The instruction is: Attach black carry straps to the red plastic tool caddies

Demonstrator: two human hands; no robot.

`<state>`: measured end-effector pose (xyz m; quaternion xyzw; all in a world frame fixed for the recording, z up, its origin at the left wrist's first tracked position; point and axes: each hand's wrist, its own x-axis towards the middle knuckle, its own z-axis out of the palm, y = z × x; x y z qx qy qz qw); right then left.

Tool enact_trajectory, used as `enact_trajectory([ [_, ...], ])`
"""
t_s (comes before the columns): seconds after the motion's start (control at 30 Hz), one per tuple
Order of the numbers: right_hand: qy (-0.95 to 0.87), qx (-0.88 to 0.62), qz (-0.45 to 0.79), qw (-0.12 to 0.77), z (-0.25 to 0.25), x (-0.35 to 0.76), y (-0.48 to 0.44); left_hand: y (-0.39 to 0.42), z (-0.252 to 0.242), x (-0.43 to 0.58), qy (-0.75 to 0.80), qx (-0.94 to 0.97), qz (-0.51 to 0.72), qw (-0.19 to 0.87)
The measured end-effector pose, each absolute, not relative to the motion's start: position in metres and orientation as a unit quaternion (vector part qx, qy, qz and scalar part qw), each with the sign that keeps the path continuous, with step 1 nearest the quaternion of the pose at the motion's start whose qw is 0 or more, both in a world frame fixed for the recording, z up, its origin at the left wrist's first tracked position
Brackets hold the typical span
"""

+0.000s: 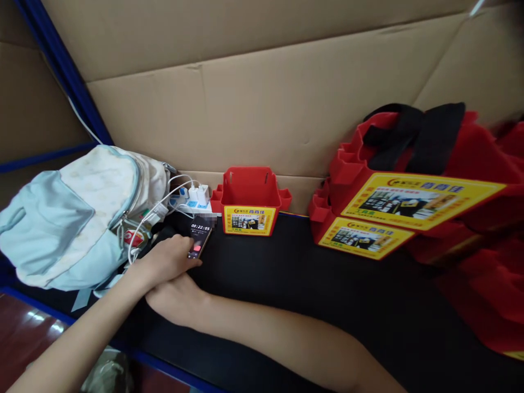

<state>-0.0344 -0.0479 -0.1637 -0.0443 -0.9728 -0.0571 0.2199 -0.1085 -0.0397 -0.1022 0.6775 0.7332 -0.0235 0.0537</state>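
My left hand (pixel 174 256) is closed, its curled fingers and thumb at the lower left edge of a smartphone (pixel 202 236). The lit phone screen shows a timer at 00:22:05. My right hand (pixel 176 297) reaches in from the right and crosses below the left wrist. Its fingers are hidden behind my left hand and forearm, so whatever they touch is out of sight. White cables (pixel 143 218) run beside the hands to chargers (pixel 198 194) on a power strip (pixel 192 206).
A white and light-blue backpack (pixel 96 191) lies at the left of the black table (pixel 266 273). A small red bin (pixel 249 188) stands behind the phone. Stacked red bins (pixel 352 164) with black straps (pixel 438 136) fill the right side. Cardboard (pixel 266 109) lines the back.
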Motion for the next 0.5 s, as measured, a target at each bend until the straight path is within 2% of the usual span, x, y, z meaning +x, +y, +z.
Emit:
enact_trajectory([
  [0.27,-0.970,-0.021,-0.054,0.235,-0.177,-0.025,-0.054,-0.031,-0.139,-0.150,0.726,0.682,-0.034,0.085],
  [0.5,-0.971,0.002,0.030,0.238,-0.170,-0.001,-0.061,-0.056,-0.132,-0.154,0.676,0.719,-0.074,0.143],
])
